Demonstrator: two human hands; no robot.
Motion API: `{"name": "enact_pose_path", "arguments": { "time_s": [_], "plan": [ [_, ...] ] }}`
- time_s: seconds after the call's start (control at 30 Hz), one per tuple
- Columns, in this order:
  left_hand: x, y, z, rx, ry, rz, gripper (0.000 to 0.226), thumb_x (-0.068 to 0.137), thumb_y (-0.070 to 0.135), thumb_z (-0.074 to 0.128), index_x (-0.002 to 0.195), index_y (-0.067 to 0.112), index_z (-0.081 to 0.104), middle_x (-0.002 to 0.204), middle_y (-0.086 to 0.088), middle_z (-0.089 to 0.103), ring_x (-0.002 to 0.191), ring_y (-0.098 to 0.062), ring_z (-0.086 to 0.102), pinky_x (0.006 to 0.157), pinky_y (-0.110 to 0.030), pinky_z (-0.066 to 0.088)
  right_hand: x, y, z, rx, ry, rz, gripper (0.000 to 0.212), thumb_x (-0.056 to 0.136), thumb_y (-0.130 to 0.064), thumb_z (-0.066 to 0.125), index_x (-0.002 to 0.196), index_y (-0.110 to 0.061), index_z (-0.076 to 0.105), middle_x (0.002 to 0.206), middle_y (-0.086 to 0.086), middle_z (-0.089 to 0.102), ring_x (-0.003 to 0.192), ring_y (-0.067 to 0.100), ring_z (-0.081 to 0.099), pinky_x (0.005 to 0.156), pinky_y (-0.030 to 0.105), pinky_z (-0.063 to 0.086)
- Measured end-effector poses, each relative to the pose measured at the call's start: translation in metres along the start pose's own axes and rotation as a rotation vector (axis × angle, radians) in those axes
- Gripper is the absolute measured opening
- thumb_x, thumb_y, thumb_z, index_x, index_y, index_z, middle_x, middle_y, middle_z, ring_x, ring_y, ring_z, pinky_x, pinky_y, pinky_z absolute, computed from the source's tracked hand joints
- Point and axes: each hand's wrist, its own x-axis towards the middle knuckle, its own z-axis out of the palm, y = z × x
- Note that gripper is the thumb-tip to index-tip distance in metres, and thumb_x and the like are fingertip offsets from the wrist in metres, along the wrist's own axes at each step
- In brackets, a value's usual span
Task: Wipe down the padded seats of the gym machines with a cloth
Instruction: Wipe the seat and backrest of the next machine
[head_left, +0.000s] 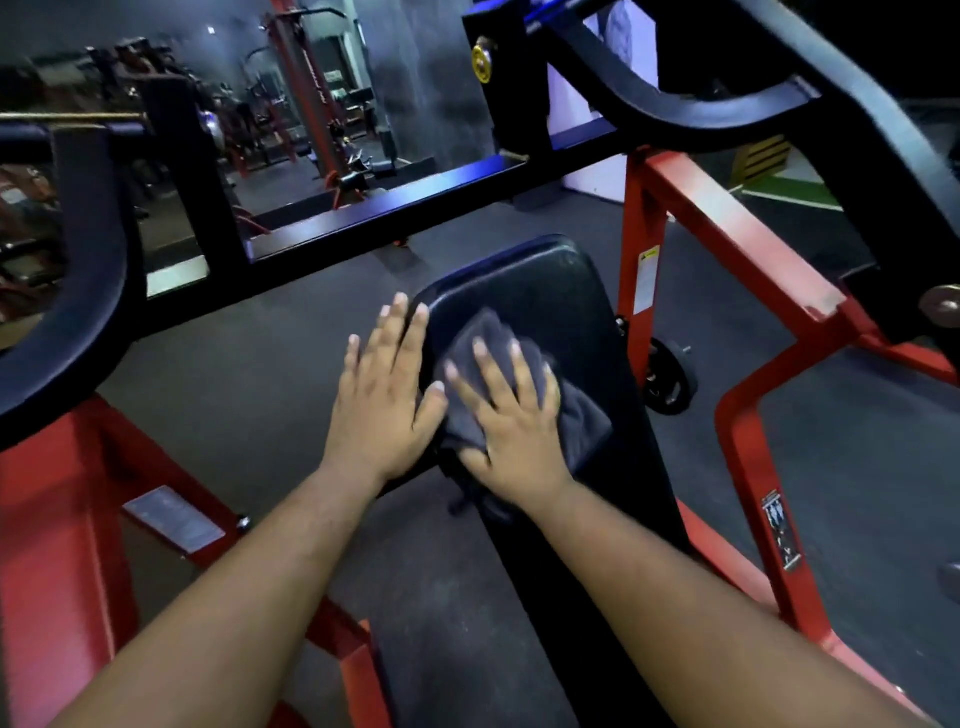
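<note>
Mid-wipe on this machine: the grey cloth (524, 395) lies flat on the middle of the black padded seat (540, 291), so this pad looks underway, with its far end and near stretch seemingly left, and other machines in the dim background beyond. The right hand (511, 415) lies spread, fingers straight, pressing the cloth down, grasping nothing. The left hand (387, 400) is flat too, fingers extended, resting along the seat's left edge just beside the cloth. Red frame (727, 223) flanks the seat.
</note>
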Motion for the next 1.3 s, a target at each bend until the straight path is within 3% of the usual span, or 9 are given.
{"name": "enact_pose_path", "arguments": {
  "time_s": [0.13, 0.27, 0.37, 0.43, 0.63, 0.77, 0.9, 1.17, 1.3],
  "plan": [
    [0.004, 0.005, 0.017, 0.142, -0.063, 0.103, 0.079, 0.094, 0.049, 0.030, 0.165, 0.019, 0.009, 0.173, -0.002, 0.000, 0.159, -0.020, -0.001, 0.128, -0.054, 0.002, -0.075, 0.058, 0.012, -0.040, -0.040, 0.070, 0.086, 0.087, -0.056, 0.052, 0.163, -0.037, 0.018, 0.173, -0.001, 0.008, 0.158, 0.032, 0.007, 0.112, 0.070, 0.027],
    [0.017, 0.011, 0.035, 0.341, -0.071, 0.191, 0.081, 0.093, 0.052, 0.032, 0.164, 0.014, 0.017, 0.172, -0.007, 0.004, 0.159, -0.023, -0.001, 0.126, -0.061, 0.002, 0.030, 0.065, -0.018, 0.031, 0.028, 0.495, 0.086, 0.085, -0.054, 0.043, 0.163, -0.039, 0.011, 0.173, -0.001, -0.002, 0.158, 0.036, 0.002, 0.115, 0.072, 0.018],
    [0.025, 0.014, 0.044, 0.453, -0.059, 0.205, 0.085, 0.092, 0.055, 0.033, 0.163, 0.011, 0.017, 0.172, -0.009, 0.006, 0.160, -0.025, 0.000, 0.124, -0.066, 0.001, 0.108, 0.063, -0.036, 0.075, 0.006, 0.424, 0.083, 0.090, -0.059, 0.046, 0.163, -0.040, 0.009, 0.172, -0.007, -0.007, 0.157, 0.037, -0.004, 0.114, 0.073, 0.010],
    [0.025, 0.014, 0.048, 0.474, -0.048, 0.216, 0.087, 0.093, 0.057, 0.034, 0.164, 0.011, 0.014, 0.173, -0.009, 0.002, 0.160, -0.027, -0.002, 0.124, -0.066, 0.000, 0.093, 0.079, -0.032, 0.043, 0.022, 0.342, 0.085, 0.087, -0.058, 0.045, 0.163, -0.039, 0.010, 0.173, -0.007, -0.001, 0.158, 0.033, -0.001, 0.118, 0.069, 0.014],
    [0.025, 0.015, 0.051, 0.470, -0.057, 0.202, 0.089, 0.093, 0.057, 0.036, 0.164, 0.012, 0.008, 0.173, -0.007, -0.003, 0.159, -0.027, -0.010, 0.125, -0.063, -0.002, -0.058, 0.103, -0.005, 0.156, -0.036, 0.550, 0.089, 0.084, -0.044, 0.044, 0.161, -0.042, 0.001, 0.172, -0.009, 0.004, 0.157, 0.029, 0.012, 0.112, 0.063, 0.030],
    [0.026, 0.020, 0.049, 0.470, -0.107, 0.157, 0.090, 0.092, 0.060, 0.030, 0.163, 0.014, -0.002, 0.171, -0.005, -0.014, 0.156, -0.025, -0.022, 0.124, -0.062, -0.010, 0.000, 0.092, -0.015, 0.084, -0.001, 0.619, 0.088, 0.081, -0.052, 0.034, 0.164, -0.031, 0.013, 0.172, -0.007, 0.003, 0.153, 0.034, 0.020, 0.112, 0.062, 0.030],
    [0.027, 0.022, 0.047, 0.463, -0.144, 0.146, 0.091, 0.091, 0.061, 0.023, 0.162, 0.015, -0.010, 0.169, -0.004, -0.024, 0.154, -0.026, -0.028, 0.123, -0.063, -0.012, 0.077, 0.077, -0.026, 0.083, 0.012, 0.574, 0.088, 0.091, -0.054, 0.043, 0.164, -0.029, 0.003, 0.172, -0.009, -0.007, 0.156, 0.035, 0.009, 0.114, 0.065, 0.023],
    [0.036, 0.022, 0.018, 0.294, -0.409, 0.158, 0.090, 0.098, 0.058, 0.027, 0.157, 0.019, -0.029, 0.162, 0.003, -0.041, 0.144, -0.017, -0.044, 0.118, -0.057, -0.026, -0.100, 0.016, 0.016, 0.198, -0.043, 0.679, 0.087, 0.087, -0.050, 0.038, 0.162, -0.032, -0.001, 0.172, -0.008, 0.008, 0.153, 0.034, 0.020, 0.115, 0.064, 0.030],
    [0.024, 0.008, 0.003, 0.118, -0.280, 0.221, 0.085, 0.089, 0.058, 0.011, 0.157, 0.022, -0.027, 0.166, 0.004, -0.031, 0.153, -0.011, -0.028, 0.124, -0.046, -0.019, -0.006, -0.007, 0.001, 0.175, 0.073, 0.770, 0.085, 0.092, -0.056, 0.039, 0.164, -0.025, 0.007, 0.172, -0.001, 0.010, 0.154, 0.037, 0.017, 0.114, 0.067, 0.027]
  ]
}}
